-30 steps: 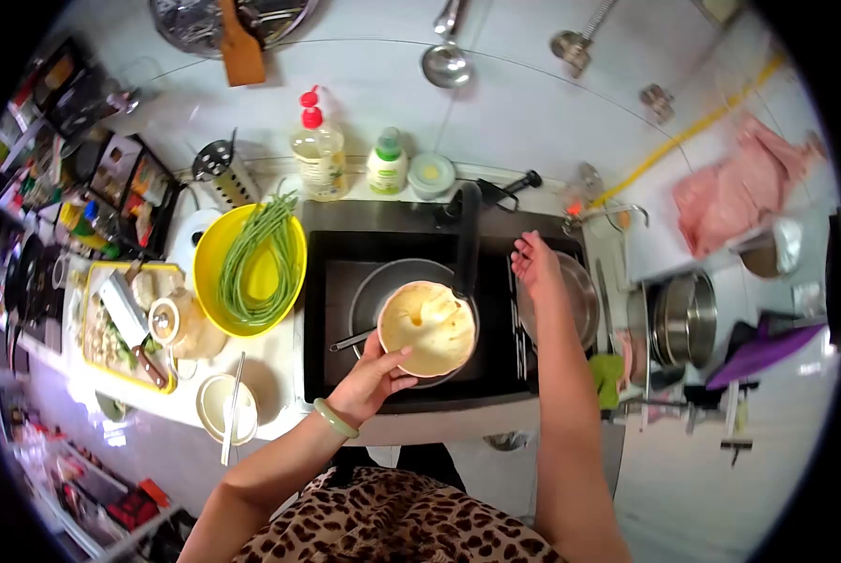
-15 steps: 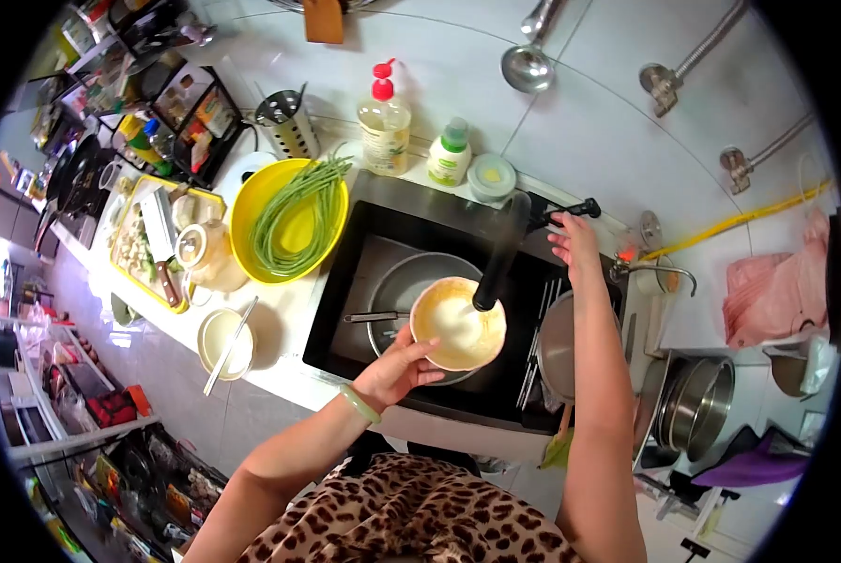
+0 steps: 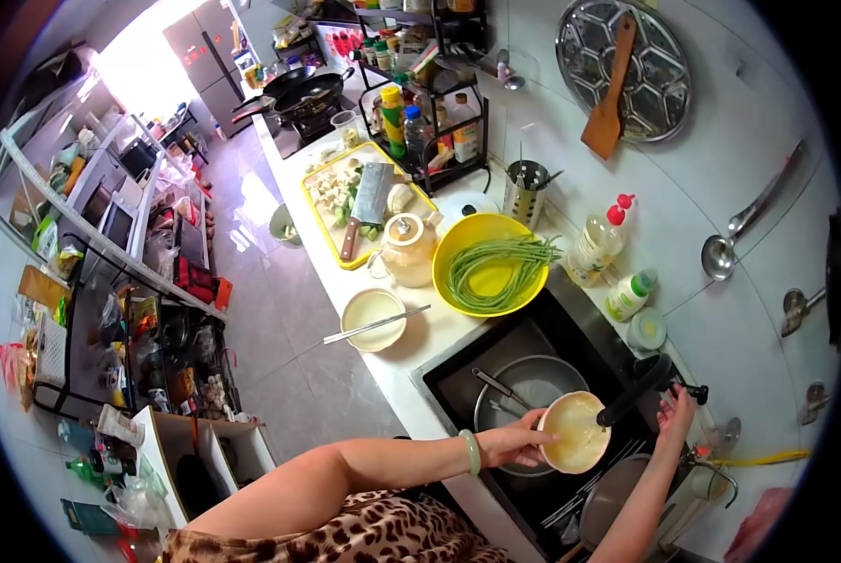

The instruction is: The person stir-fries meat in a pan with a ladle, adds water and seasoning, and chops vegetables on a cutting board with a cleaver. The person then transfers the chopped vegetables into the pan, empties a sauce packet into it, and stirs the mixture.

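My left hand (image 3: 519, 441), with a pale green bangle at the wrist, grips the rim of a small bowl (image 3: 571, 453). The bowl is held over the sink, below the spout of the black faucet (image 3: 632, 392), and yellowish residue coats its inside. At the faucet's side lever (image 3: 693, 394), my right hand (image 3: 674, 418) has its fingers curled against it. Beneath the bowl, a round metal pan (image 3: 533, 375) with a handled utensil (image 3: 500, 387) in it sits in the dark sink (image 3: 449, 375).
A yellow bowl of long green beans (image 3: 449, 249), a glass teapot (image 3: 408, 253) and a white bowl with chopsticks across it (image 3: 374, 310) stand left of the sink. Farther off, a cleaver (image 3: 374, 197) lies on a cutting board (image 3: 317, 178). Bottles line the wall, including a pump bottle (image 3: 597, 249).
The view has swung left, showing more counter and floor. The whitish contents seen in the bowl have given way to a thin yellowish residue. My right hand's fingers have closed in on the lever.
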Demonstrator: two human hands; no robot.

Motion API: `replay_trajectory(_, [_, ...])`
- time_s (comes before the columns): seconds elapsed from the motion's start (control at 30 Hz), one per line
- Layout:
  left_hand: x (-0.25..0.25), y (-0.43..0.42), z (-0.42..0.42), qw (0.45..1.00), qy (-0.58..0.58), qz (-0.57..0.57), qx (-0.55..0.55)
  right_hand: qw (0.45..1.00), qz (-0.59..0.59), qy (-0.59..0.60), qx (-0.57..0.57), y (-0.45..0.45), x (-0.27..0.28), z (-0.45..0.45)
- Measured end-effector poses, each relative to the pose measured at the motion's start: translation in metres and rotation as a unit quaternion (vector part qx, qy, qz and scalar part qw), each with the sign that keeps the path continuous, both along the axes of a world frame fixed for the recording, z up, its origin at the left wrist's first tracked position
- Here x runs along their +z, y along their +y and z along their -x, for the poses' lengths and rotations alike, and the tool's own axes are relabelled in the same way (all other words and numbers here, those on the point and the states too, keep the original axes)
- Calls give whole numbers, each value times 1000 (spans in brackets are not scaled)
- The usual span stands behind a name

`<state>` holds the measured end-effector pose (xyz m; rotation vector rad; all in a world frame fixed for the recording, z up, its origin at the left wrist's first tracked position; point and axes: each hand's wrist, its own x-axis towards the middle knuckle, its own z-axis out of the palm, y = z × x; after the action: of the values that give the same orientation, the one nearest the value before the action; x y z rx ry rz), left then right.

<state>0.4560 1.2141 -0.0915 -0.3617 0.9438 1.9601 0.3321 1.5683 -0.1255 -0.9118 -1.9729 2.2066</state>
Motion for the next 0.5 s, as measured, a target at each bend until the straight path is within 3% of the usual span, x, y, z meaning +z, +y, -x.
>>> replay_trajectory(0.5, [4,1,-1,1000,8,-2,-2,1000,-14,8,15,-2,-2,-4])
